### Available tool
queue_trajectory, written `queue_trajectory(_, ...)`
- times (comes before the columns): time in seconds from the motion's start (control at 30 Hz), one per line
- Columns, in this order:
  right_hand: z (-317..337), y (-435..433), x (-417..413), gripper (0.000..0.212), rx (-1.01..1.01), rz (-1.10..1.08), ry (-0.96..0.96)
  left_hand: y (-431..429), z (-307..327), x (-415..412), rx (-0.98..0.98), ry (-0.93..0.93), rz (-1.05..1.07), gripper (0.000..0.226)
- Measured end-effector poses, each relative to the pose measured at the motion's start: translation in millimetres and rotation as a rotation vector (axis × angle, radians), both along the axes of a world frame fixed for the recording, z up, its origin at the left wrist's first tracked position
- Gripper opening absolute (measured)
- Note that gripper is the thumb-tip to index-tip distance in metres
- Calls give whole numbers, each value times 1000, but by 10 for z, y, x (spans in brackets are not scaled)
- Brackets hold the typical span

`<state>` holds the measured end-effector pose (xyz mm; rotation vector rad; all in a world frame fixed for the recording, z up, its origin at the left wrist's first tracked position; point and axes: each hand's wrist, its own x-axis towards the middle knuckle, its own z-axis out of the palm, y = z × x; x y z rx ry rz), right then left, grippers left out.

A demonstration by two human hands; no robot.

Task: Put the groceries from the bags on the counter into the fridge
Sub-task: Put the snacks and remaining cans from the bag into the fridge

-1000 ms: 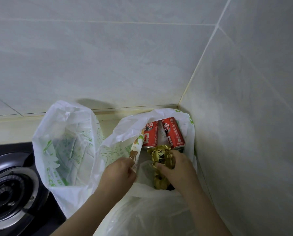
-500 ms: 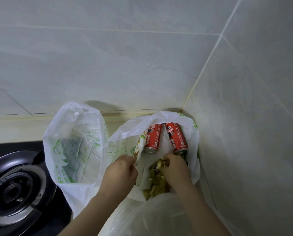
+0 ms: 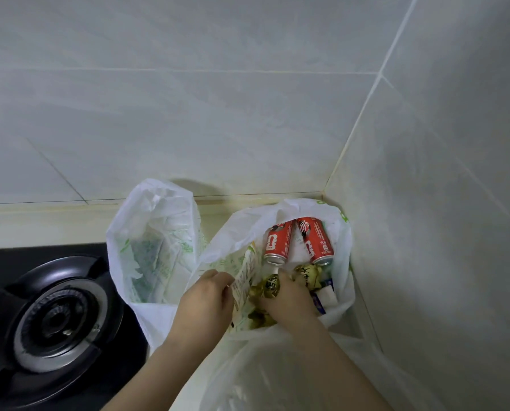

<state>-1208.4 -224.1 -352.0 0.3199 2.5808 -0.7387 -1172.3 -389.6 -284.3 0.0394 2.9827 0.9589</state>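
The open white bag (image 3: 341, 262) at centre right of the frame holds the groceries. A second bag (image 3: 147, 232) to its left looks nearly empty. The left hand (image 3: 206, 295) pinches the open bag's near rim, spreading it. The right hand (image 3: 289, 301) is inside, its fingers curled on the gold-foil packets (image 3: 271, 287). Two red cans (image 3: 276, 243) lie just above its fingertips, their long axes running up-frame.

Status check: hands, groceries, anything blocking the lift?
Left hand pinches open the rim of right bag. Right hand inside, gripping gold packet. Two red cans lie just behind. Way up looks free.
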Motion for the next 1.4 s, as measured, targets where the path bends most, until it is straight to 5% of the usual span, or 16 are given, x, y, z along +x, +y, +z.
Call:
queue_trajectory(0.17,-60,-92,-75,79,71,0,-24,-51,28,28,-28,-9,7,17)
queue_trajectory(0.43,184,86,122,54,-243,-234,208,-34,-7,39,-20,-200,-46,9)
queue_trajectory(0.63,489,191,364,55,-413,-364,324,-29,127,139,98,31,-4,17)
queue_trajectory(0.9,1179,193,745,55,-520,-456,549,23,774,398,489,295,88,35)
queue_trajectory(1.13,1758,141,812,44,-648,-304,662,-5,1423,627,686,260,196,24)
queue_trajectory(1.4,2280,-195,773,39,-871,35,614,-279,1794,1119,631,426,439,20)
